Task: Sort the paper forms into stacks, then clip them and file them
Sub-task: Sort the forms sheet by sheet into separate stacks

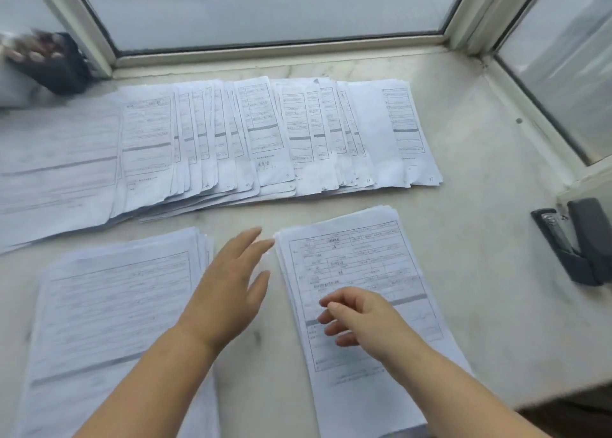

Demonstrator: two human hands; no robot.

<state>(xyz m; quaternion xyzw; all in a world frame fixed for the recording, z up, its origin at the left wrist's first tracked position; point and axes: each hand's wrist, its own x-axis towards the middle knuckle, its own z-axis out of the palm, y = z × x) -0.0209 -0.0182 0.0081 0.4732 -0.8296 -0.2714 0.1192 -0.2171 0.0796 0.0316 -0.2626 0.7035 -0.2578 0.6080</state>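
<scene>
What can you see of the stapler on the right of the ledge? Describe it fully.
The stapler is dark grey, plastic-looking, with a shiny metal staple channel showing because its top arm is swung open. It lies at the far right of the pale stone ledge, below the window corner. Neither hand touches it, and it lies apart from the papers.
</scene>
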